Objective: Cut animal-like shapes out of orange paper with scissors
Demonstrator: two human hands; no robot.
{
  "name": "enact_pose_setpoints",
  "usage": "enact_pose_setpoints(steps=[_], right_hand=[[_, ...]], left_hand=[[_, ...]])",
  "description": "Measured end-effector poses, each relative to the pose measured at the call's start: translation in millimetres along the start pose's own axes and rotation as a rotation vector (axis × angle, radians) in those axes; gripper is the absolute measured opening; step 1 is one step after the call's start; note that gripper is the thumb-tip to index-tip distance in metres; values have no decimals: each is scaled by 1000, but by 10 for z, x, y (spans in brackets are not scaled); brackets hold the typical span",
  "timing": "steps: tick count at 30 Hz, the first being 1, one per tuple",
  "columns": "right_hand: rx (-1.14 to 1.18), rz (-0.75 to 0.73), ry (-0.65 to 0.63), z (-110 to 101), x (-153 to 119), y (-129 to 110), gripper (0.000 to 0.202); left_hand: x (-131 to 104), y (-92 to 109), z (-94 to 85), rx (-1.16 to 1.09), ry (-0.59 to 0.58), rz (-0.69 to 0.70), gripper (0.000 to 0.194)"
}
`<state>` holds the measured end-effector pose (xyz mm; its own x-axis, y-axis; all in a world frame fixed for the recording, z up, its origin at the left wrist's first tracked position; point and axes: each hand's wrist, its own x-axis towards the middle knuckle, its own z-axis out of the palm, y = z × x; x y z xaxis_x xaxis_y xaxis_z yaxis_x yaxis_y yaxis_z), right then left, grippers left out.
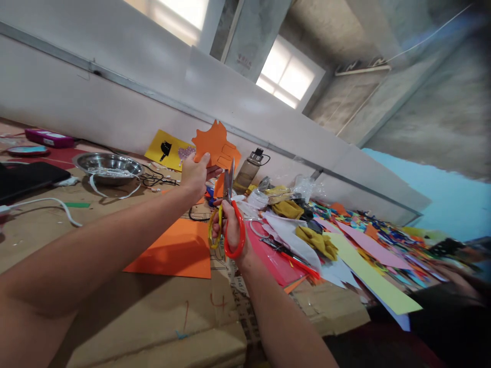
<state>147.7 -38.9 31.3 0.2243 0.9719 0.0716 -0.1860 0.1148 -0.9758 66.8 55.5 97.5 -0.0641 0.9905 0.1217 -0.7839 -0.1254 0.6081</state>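
Raised above the table, my left hand [195, 171] pinches an orange paper cutout [212, 142] with a jagged edge and dark drawn lines near its right side. My right hand [232, 227] is closed round the handles of a pair of scissors [236, 240], one loop red and the other yellow. The blades point up beside the lower right part of the cutout, slightly parted; whether they touch the paper I cannot tell. Under my hands, an orange sheet [176, 250] lies on the cardboard-covered table [146, 306].
At left are a steel bowl [109, 168], a dark flat device and a white cable. A yellow card [163, 148] leans at the back near a bottle [248, 171]. Cloths, a second pair of scissors and many paper scraps [383, 245] crowd the right. Part of another person shows at far right.
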Motion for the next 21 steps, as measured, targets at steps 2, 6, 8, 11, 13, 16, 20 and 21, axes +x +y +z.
enact_pose_setpoints(steps=[2, 6, 8, 11, 13, 16, 20, 21], right_hand=[[-4, 1, -4, -4, 1, 2, 43], [-10, 12, 1, -5, 5, 15, 43], [4, 18, 15, 0, 14, 22, 44], [57, 11, 53, 16, 24, 15, 45], [99, 16, 92, 30, 24, -1, 44], [129, 24, 120, 38, 18, -27, 41], [96, -12, 105, 13, 18, -30, 42], [81, -24, 100, 3, 21, -25, 43]], left_hand=[[15, 14, -4, 4, -13, 19, 14], [15, 2, -6, 5, -17, 50, 15], [-17, -22, 0, 8, -21, 34, 17], [-92, -69, 14, 11, -45, 22, 17], [-144, -99, 20, 13, -62, 30, 18], [-194, -131, 22, 19, -75, 20, 18], [-196, -148, 21, 25, -87, 6, 18], [-189, -148, 22, 26, -87, 8, 18]])
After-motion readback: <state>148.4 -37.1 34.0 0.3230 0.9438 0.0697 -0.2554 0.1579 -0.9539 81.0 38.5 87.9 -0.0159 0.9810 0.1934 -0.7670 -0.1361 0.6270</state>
